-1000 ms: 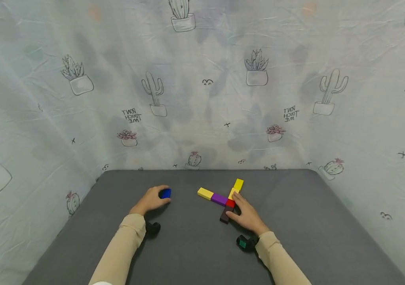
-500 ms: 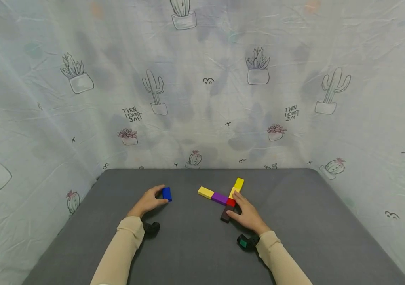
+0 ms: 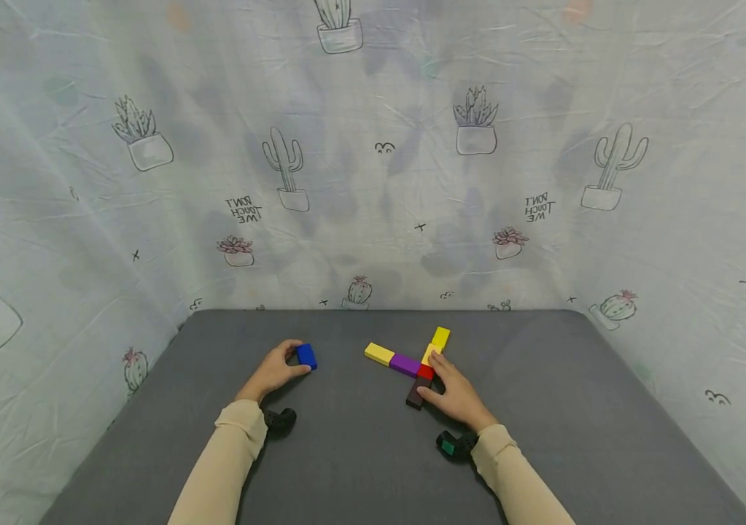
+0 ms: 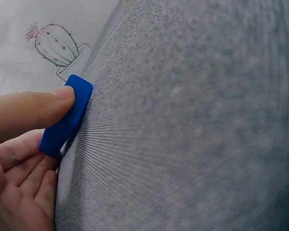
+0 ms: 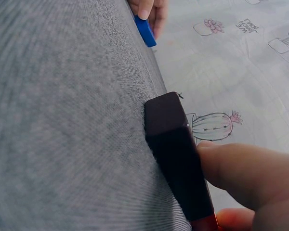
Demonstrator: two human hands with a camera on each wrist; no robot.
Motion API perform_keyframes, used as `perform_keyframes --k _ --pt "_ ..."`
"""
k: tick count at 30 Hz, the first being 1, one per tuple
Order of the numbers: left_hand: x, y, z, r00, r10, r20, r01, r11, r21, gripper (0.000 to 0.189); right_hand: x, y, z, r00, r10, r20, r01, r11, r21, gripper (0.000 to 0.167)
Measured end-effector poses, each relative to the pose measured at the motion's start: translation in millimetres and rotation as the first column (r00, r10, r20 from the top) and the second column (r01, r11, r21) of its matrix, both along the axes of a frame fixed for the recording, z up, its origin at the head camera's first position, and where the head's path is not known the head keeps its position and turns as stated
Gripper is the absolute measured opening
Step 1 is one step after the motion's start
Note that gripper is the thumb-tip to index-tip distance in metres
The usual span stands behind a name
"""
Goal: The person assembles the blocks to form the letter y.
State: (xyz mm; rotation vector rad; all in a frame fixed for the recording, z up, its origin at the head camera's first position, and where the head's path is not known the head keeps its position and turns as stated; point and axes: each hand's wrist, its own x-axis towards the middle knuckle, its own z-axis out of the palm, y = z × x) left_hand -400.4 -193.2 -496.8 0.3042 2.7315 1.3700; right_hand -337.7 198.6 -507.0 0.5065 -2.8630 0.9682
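Note:
My left hand (image 3: 274,370) pinches a blue block (image 3: 307,356) between thumb and fingers, left of centre on the table. In the left wrist view the thumb lies on the blue block's (image 4: 67,115) broad face, with fingers behind it. My right hand (image 3: 458,397) rests at a branching row of flat blocks, its fingertips on a yellow block (image 3: 428,354). Its thumb touches the side of a dark brown block (image 5: 171,139). Between these sits a red block (image 3: 425,371), partly covered by the hand. A purple block (image 3: 405,364) and a pale yellow block (image 3: 379,354) extend leftward from it.
One more bright yellow block (image 3: 440,337) ends the row at the back. The grey table (image 3: 359,452) reaches to a cactus-print curtain (image 3: 373,182) behind and at both sides. A black wrist device (image 3: 456,446) hangs under the right wrist.
The left fingers have drawn back slightly along the blue block, which has turned a little and now shows more of its top. The right hand and the row of blocks stay put.

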Motion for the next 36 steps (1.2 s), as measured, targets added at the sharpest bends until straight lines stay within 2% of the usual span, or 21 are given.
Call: perform_keyframes --k 10,17,24,28,36 --pt "3.1 -0.2 0.4 0.999 0.038 0.002 -0.038 0.997 0.072 0.063 0.5 0.0 -0.8 1.000 -0.002 0.001 0.002 1.000 -0.002 0.078" --pt "4.1 -3.1 2.1 0.998 0.058 0.024 -0.061 0.986 0.156 0.066 1.2 -1.0 -0.1 1.000 -0.002 0.003 0.002 1.000 -0.003 0.079" --pt "8.9 -3.8 2.2 0.999 0.039 0.016 -0.041 0.985 0.170 0.072 1.3 -0.1 -0.7 1.000 -0.002 0.001 0.002 1.000 -0.010 0.078" --pt "13.2 1.6 4.2 1.000 0.019 -0.014 -0.016 0.987 0.157 0.071 0.7 0.3 -1.7 1.000 -0.003 0.000 0.003 1.000 -0.003 0.078" --pt "24.9 22.2 16.4 0.997 -0.052 -0.064 0.062 0.984 0.165 0.069 2.0 -0.5 -0.1 1.000 -0.001 0.002 0.001 1.000 -0.009 0.078"
